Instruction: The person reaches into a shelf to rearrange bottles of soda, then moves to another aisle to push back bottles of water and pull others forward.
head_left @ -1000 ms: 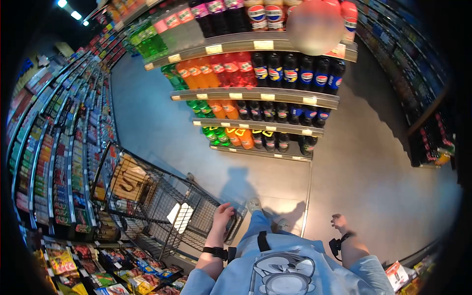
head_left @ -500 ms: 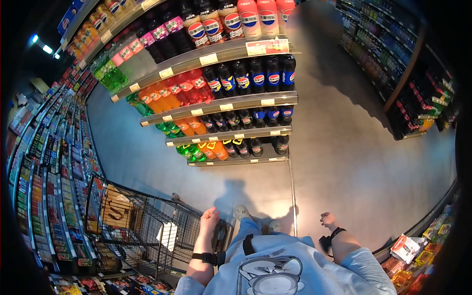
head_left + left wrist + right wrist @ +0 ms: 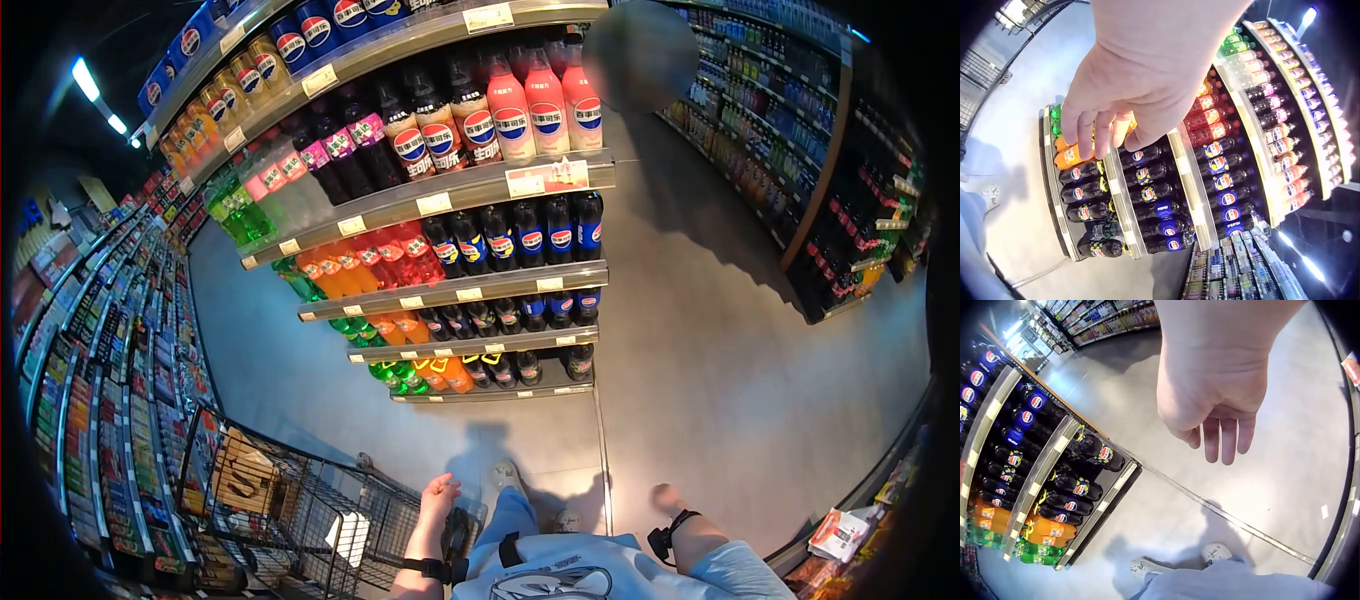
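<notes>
My left hand (image 3: 438, 498) hangs in front of me beside the shopping cart (image 3: 300, 490), fingers loosely bent and holding nothing. In the left wrist view the left hand (image 3: 1141, 87) overlaps the soda shelves behind it. On the other side my right hand (image 3: 668, 500) hangs over the floor, and in the right wrist view its relaxed fingers (image 3: 1229, 440) hold nothing. Ahead stands a shelf end (image 3: 450, 290) with dark cola bottles (image 3: 530, 235), orange soda bottles (image 3: 335, 272), green soda bottles (image 3: 240, 215) and pink-topped bottles (image 3: 545, 110).
A paper bag (image 3: 245, 470) and a white sheet (image 3: 348, 538) are at the cart. Packed shelves (image 3: 110, 400) line the left, and another drink shelf (image 3: 760, 150) stands to the right past an aisle floor (image 3: 700, 300). A low ledge with packages (image 3: 838, 533) runs along the right.
The view first swings right, then tilts up, so more upper shelf rows show. The cart shifts left and then lower in view. Both hands stay low and empty.
</notes>
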The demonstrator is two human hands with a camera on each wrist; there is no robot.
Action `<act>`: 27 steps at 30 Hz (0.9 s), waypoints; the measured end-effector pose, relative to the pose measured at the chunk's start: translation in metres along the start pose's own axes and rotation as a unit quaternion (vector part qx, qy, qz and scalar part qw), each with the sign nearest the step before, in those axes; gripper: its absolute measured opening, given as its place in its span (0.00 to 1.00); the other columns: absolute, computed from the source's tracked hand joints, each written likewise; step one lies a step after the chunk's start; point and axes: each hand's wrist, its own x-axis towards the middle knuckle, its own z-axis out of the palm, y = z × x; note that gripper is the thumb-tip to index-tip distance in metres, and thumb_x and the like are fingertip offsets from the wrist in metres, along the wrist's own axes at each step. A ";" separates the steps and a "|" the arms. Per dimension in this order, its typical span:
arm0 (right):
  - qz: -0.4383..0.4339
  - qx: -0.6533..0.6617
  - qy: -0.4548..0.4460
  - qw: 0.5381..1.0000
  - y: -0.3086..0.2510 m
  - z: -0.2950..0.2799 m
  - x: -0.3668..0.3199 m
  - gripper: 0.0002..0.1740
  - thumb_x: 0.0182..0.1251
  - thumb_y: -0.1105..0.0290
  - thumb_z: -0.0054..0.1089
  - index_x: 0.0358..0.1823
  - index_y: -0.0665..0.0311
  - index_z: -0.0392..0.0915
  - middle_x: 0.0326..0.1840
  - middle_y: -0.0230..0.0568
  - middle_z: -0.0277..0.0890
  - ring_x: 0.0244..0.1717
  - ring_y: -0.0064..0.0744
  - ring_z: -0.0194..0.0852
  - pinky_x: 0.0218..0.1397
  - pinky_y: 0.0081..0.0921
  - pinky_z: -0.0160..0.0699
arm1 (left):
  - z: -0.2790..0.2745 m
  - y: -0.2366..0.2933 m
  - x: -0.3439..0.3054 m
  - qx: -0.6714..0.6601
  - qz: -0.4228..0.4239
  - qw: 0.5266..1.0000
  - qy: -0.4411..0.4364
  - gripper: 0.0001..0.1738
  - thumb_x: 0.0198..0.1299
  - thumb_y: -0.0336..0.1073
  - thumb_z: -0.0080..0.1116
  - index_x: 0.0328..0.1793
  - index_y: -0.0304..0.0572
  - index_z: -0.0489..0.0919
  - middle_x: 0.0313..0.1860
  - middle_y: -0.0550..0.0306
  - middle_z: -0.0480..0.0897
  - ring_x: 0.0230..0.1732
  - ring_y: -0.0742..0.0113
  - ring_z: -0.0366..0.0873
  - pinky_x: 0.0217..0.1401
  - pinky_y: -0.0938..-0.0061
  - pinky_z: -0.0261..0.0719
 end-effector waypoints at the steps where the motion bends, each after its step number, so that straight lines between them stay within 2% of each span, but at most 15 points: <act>1: 0.004 0.000 -0.006 1.000 -0.008 -0.002 0.001 0.20 0.63 0.71 0.48 0.56 0.66 0.78 0.41 0.49 0.84 0.34 0.37 0.85 0.31 0.30 0.81 | 0.001 0.003 0.002 -0.006 0.007 1.000 -0.008 0.22 0.62 0.35 0.61 0.63 0.45 0.75 0.47 0.58 0.85 0.39 0.72 0.81 0.37 0.80 0.72; 2: 0.008 0.000 -0.013 1.000 -0.017 -0.003 0.000 0.22 0.68 0.69 0.45 0.61 0.64 0.75 0.45 0.50 0.84 0.36 0.39 0.85 0.28 0.29 0.80 | 0.003 0.007 0.004 -0.012 0.013 1.000 -0.017 0.22 0.62 0.35 0.61 0.63 0.45 0.76 0.47 0.58 0.85 0.39 0.72 0.81 0.38 0.80 0.72; 8: -0.050 0.072 0.010 0.996 -0.063 -0.008 0.005 0.23 0.65 0.72 0.45 0.61 0.73 0.72 0.48 0.57 0.82 0.36 0.43 0.85 0.29 0.29 0.80 | 0.011 0.031 0.049 0.012 0.032 0.998 -0.053 0.23 0.63 0.37 0.60 0.64 0.44 0.75 0.49 0.56 0.85 0.42 0.69 0.81 0.41 0.78 0.72; 11: -0.042 0.067 0.017 0.997 -0.081 -0.013 0.006 0.25 0.64 0.73 0.47 0.62 0.75 0.70 0.48 0.58 0.81 0.38 0.46 0.84 0.30 0.30 0.80 | 0.016 0.048 0.077 0.011 0.048 0.996 -0.074 0.23 0.64 0.38 0.58 0.65 0.44 0.75 0.50 0.56 0.84 0.45 0.69 0.81 0.43 0.77 0.72; 15: 0.002 0.077 0.011 0.997 -0.119 -0.027 -0.002 0.27 0.62 0.74 0.49 0.65 0.72 0.68 0.52 0.56 0.80 0.44 0.48 0.83 0.38 0.35 0.82 | 0.027 0.090 0.095 0.018 0.039 0.995 -0.092 0.23 0.65 0.38 0.53 0.67 0.47 0.72 0.56 0.55 0.82 0.48 0.69 0.80 0.47 0.76 0.73; 17: 0.022 0.092 0.009 0.996 -0.143 -0.033 -0.002 0.28 0.62 0.73 0.49 0.66 0.69 0.68 0.54 0.53 0.79 0.48 0.49 0.82 0.44 0.38 0.82 | 0.030 0.110 0.108 0.003 0.066 0.993 -0.095 0.23 0.65 0.39 0.56 0.65 0.44 0.74 0.49 0.60 0.84 0.46 0.71 0.80 0.48 0.75 0.72; 18: 0.023 0.087 0.010 0.996 -0.157 -0.033 0.000 0.28 0.62 0.73 0.49 0.66 0.69 0.68 0.54 0.53 0.79 0.48 0.49 0.82 0.44 0.38 0.82 | 0.028 0.115 0.117 -0.001 0.063 0.994 -0.095 0.23 0.65 0.39 0.56 0.65 0.44 0.74 0.49 0.60 0.84 0.46 0.71 0.80 0.48 0.75 0.72; 22: -0.001 0.068 0.025 0.997 -0.216 -0.041 0.009 0.27 0.65 0.71 0.47 0.67 0.67 0.68 0.54 0.52 0.79 0.47 0.47 0.81 0.46 0.37 0.81 | 0.026 0.136 0.152 -0.024 0.071 0.992 -0.104 0.21 0.65 0.38 0.58 0.64 0.43 0.75 0.47 0.60 0.84 0.46 0.73 0.79 0.45 0.79 0.72; 24: -0.048 0.062 0.033 0.996 -0.252 -0.040 0.014 0.26 0.68 0.69 0.45 0.67 0.66 0.68 0.54 0.50 0.79 0.47 0.45 0.81 0.48 0.37 0.81 | 0.022 0.149 0.166 -0.029 0.072 0.991 -0.105 0.21 0.65 0.36 0.58 0.63 0.43 0.75 0.47 0.60 0.84 0.46 0.73 0.79 0.45 0.80 0.73; 25: -0.069 0.074 0.057 0.993 -0.270 -0.038 0.014 0.23 0.68 0.70 0.45 0.62 0.71 0.71 0.49 0.54 0.81 0.43 0.42 0.82 0.44 0.33 0.81 | 0.020 0.155 0.172 -0.028 0.094 0.988 -0.117 0.22 0.66 0.37 0.57 0.65 0.44 0.74 0.50 0.58 0.83 0.48 0.71 0.80 0.47 0.77 0.73; 27: -0.096 0.080 0.059 0.990 -0.311 -0.037 0.009 0.22 0.69 0.70 0.44 0.62 0.72 0.71 0.50 0.54 0.81 0.43 0.41 0.82 0.45 0.33 0.81 | 0.018 0.171 0.182 -0.026 0.115 0.985 -0.130 0.22 0.67 0.38 0.57 0.66 0.44 0.73 0.54 0.57 0.83 0.50 0.69 0.80 0.49 0.74 0.73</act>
